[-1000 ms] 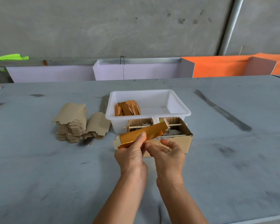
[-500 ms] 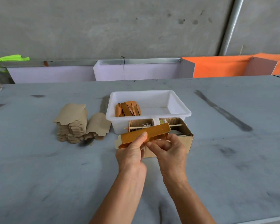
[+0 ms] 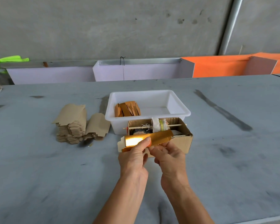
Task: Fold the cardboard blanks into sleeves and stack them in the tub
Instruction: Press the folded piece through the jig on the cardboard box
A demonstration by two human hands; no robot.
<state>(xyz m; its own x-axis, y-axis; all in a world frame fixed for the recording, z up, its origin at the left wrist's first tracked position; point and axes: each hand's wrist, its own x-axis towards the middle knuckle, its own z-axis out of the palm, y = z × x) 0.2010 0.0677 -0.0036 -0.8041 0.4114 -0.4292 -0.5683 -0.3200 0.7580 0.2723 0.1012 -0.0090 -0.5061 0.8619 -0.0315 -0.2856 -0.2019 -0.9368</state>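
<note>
Grey table: left hand and right hand both pinching the gold blank; glossy face may slip, crease likely skews.

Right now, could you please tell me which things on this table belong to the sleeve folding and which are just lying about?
For the job: gold sleeve gripped by left hand and right hand; stacked cardboard blanks; white tub with finished sleeves.

Lying about: cardboard box of oddments; green cloth; orange panels.
</note>
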